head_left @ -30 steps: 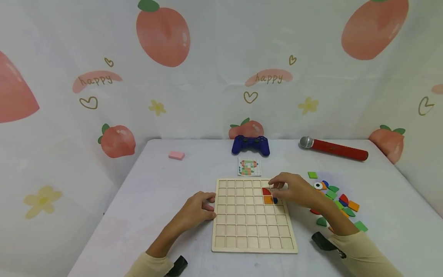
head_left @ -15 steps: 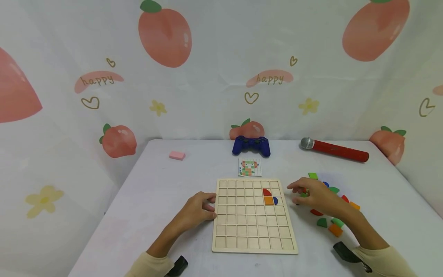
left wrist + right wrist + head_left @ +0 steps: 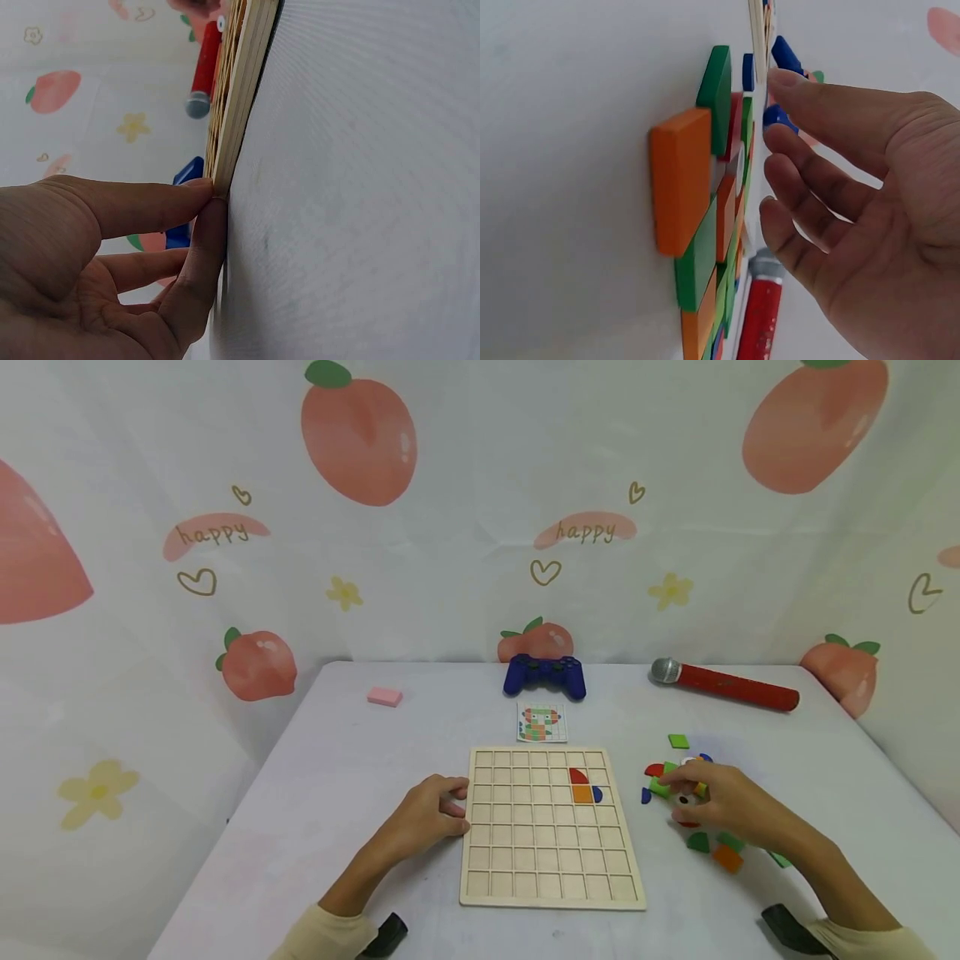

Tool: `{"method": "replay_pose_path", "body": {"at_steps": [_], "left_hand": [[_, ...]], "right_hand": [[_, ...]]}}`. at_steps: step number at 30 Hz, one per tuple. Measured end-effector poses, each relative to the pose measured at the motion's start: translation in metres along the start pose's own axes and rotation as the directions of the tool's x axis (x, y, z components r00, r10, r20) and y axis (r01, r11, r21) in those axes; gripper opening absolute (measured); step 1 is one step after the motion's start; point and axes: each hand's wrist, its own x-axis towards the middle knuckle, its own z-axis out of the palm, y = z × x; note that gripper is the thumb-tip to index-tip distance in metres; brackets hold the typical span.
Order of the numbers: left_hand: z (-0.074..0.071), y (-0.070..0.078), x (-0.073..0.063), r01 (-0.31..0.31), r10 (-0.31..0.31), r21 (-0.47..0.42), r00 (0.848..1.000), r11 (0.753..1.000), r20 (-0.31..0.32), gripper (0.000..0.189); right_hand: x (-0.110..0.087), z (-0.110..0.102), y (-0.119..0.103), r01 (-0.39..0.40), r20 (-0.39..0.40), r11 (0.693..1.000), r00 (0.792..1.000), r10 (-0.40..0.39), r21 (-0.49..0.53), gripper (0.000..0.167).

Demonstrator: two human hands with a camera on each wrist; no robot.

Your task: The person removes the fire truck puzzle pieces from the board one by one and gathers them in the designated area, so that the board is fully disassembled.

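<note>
A pale wooden grid board [image 3: 553, 835] lies on the table, with a red quarter-round piece [image 3: 577, 776], an orange square [image 3: 582, 794] and a blue half-round piece [image 3: 597, 794] in its cells. At its left edge is my left hand [image 3: 431, 810]; in the left wrist view the thumb and finger [image 3: 214, 225] hold the board's rim. Over the loose coloured pieces right of the board hovers my right hand [image 3: 723, 802]. Nothing sits between its loosely bent fingers in the right wrist view, where an orange block [image 3: 681, 180] and a green block [image 3: 716, 97] lie nearby.
Behind the board lie a small pattern card [image 3: 542, 722] and a blue game controller [image 3: 544, 677]. A red microphone [image 3: 727, 684] is at the back right, a pink eraser-like block [image 3: 385, 697] at the back left. A lone green square [image 3: 678, 741] lies behind the pieces.
My right hand has moved right from the board to the loose pieces, uncovering the blue half-round piece in its cell. My left hand stays at the board's left edge.
</note>
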Motion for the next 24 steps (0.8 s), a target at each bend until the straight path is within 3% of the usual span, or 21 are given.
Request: {"method": "replay_pose_path", "body": {"at_steps": [14, 24], "left_hand": [[-0.001, 0.000, 0.000, -0.015, 0.015, 0.002, 1.000, 1.000, -0.001, 0.063], [0.000, -0.001, 0.000, -0.014, 0.014, 0.003, 1.000, 1.000, -0.003, 0.063]], "right_hand": [[-0.009, -0.004, 0.016, -0.054, 0.052, 0.996, 0.997, 0.058, -0.070, 0.037], [-0.008, -0.005, 0.018, -0.027, 0.059, 0.998, 0.998, 0.030, -0.054, 0.032]]}}
